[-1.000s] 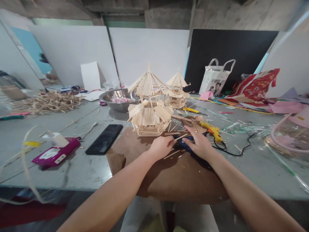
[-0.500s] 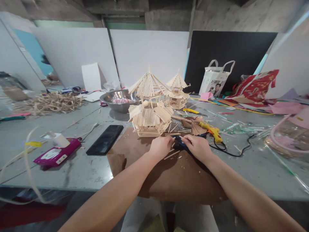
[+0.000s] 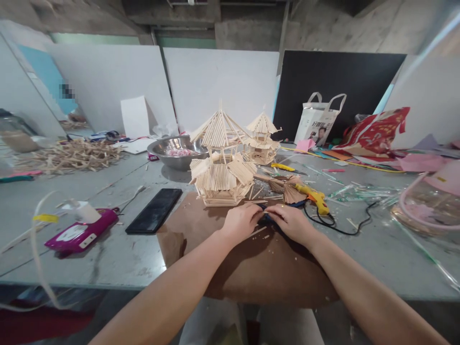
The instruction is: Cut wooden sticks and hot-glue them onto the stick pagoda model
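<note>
The grey worktop [image 3: 136,263] carries a brown sheet [image 3: 266,278] at its near edge. Both arms [image 3: 172,282] slant forward and inward over it. A stick house [image 3: 221,177] stands upright at the sheet's far side, just beyond the left hand [image 3: 241,221]. That hand and the right hand [image 3: 293,223] nearly meet, backs up, fingers [image 3: 256,213] bent inward over something dark blue [image 3: 266,219] — whether they grip anything, I cannot tell. Loose sticks [image 3: 259,232] lie between the wrists.

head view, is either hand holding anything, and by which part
Cannot be told: the left hand and right hand nearly meet over a dark blue object, hiding any hold.
</note>
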### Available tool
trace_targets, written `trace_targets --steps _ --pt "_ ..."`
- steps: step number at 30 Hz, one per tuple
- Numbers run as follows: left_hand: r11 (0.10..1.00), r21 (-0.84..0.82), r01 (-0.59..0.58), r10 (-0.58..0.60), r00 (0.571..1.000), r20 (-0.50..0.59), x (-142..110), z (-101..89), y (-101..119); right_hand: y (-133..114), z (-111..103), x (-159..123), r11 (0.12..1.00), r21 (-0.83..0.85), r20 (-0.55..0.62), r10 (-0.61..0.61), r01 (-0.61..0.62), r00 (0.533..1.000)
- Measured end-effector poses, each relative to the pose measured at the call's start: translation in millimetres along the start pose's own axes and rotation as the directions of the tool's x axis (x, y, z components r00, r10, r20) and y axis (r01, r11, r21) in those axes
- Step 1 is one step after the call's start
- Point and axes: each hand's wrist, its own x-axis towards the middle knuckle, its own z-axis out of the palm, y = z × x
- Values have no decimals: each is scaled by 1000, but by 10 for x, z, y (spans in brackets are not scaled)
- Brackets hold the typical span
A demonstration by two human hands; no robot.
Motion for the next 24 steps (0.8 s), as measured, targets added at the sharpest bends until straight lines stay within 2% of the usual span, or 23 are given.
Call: trace_targets --steps 3,6,8,10,12,14,16,17,18,19,21,24 --pt "1000 25 -5 4 999 41 -8 19 -13 -5 19 -3 1000 9 2 -9 9 1000" --pt "1000 12 7 -7 999 37 -19 30 -7 46 2 -6 997 29 -55 76 -74 996" --pt "998 -55 37 -38 999 -17 -14 1 -1 127 -50 -10 984 47 -143 175 -170 974" --pt "979 -178 103 -126 984 -125 4 -85 -6 239 -123 -14 965 82 -259 260 -247 930" --pt "922 -346 172 -268 930 -252 35 -240 -31 357 -188 -19 937 127 -341 351 -327 872" --pt "823 -535 192 -421 839 -346 75 -454 -79 451 -221 -24 907 153 -400 419 -392 815" --pt "693 -702 165 -561 735 -381 124 -698 -150 503 -215 -29 901 162 -408 433 -403 804" --pt "635 -762 130 -617 678 -398 151 -820 -190 514 -204 -32 905 160 -401 425 -395 811" --pt "594 -798 100 -652 642 -404 179 -934 -233 519 -190 -34 909 155 -393 415 -386 820" --pt "563 -823 80 -674 620 -401 208 -1037 -276 520 -178 -36 914 147 -386 406 -379 829" --pt "524 -848 79 -700 607 -376 264 -1200 -356 519 -162 -38 917 128 -381 397 -377 835" --pt "492 -860 136 -712 632 -307 342 -1330 -438 528 -161 -38 918 96 -396 390 -385 831"
